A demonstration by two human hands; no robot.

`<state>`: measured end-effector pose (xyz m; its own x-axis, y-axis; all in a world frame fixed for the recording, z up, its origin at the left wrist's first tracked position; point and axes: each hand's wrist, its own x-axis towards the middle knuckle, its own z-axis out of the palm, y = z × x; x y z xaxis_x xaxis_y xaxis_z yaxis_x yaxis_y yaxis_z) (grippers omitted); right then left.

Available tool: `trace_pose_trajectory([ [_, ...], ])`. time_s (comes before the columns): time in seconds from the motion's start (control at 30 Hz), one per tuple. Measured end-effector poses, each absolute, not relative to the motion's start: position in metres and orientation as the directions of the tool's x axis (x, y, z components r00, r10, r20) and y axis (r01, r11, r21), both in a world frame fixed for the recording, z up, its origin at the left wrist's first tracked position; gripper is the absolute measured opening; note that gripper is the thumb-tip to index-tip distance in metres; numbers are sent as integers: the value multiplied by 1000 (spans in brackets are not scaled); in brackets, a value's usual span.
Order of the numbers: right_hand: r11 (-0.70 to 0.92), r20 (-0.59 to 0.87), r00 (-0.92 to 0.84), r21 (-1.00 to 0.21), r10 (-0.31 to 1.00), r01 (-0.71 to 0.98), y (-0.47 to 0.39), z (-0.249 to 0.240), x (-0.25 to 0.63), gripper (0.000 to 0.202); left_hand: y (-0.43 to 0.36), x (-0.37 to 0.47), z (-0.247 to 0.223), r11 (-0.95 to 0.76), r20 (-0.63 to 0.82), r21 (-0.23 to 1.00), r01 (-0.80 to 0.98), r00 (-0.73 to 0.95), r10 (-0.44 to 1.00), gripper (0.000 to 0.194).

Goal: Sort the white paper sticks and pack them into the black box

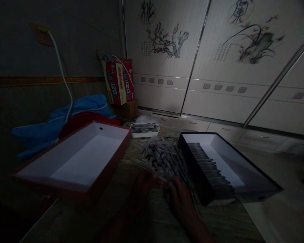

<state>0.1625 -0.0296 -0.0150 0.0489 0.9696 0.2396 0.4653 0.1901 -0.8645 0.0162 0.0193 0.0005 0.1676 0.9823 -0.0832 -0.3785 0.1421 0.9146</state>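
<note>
In the dim light, my left hand (143, 184) and my right hand (179, 195) meet low in the middle, over the table. Between them is a slender, pale pen (162, 178), pinched at its two ends; its details are dark. Just beyond my fingers lies a loose pile of similar pens (164, 153), whitish with dark parts. To the right, a dark-sided box (233, 148) with a white inside holds a row of pens (210, 165) laid side by side along its left wall.
On the left stands a red-sided box (111, 168) with a white inside. A white tray (145, 134) with more pens and clear plastic sits behind the pile. Blue cloth (88, 104), a red-and-white carton (120, 82) and a white cable (62, 67) are farther back, near sliding cabinet doors (162, 94).
</note>
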Motion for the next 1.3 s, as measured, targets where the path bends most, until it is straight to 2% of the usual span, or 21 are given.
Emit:
trace_pose_trajectory([
  [0.13, 168, 224, 71, -873, 972, 457, -28, -19, 164, 35, 20, 16, -2, 135, -53, 920, -367, 223, 973, 24],
  [0.3, 154, 203, 57, -872, 978, 465, -31, -10, 164, 24, 20, 16, -1, 141, -69, 902, -408, 187, 980, 24],
  [0.53, 176, 210, 48, -907, 977, 383, -30, -11, 160, 38, 18, 16, 1, 126, -52, 929, -349, 213, 976, 25],
  [0.7, 159, 211, 76, -889, 974, 429, -33, -5, 160, 31, 19, 15, -3, 133, -60, 901, -412, 184, 981, 22],
  [0.83, 197, 240, 67, -902, 968, 385, -33, -7, 161, 32, 18, 15, 4, 129, -69, 916, -381, 168, 983, 22],
  [1.03, 64, 84, 87, -977, 993, 205, -32, -13, 158, 42, 16, 14, 8, 104, -52, 940, -326, 163, 985, 22],
  [1.1, 98, 124, 85, -961, 989, 257, -33, -11, 157, 39, 16, 13, 7, 97, -47, 937, -335, 154, 987, 22],
  [1.2, 161, 214, 80, -893, 974, 421, -34, -7, 158, 31, 17, 12, 7, 99, -51, 945, -313, 158, 986, 23],
  [1.3, 182, 219, 24, -862, 975, 472, -35, -6, 158, 31, 18, 12, 9, 88, -38, 950, -301, 167, 985, 22],
])
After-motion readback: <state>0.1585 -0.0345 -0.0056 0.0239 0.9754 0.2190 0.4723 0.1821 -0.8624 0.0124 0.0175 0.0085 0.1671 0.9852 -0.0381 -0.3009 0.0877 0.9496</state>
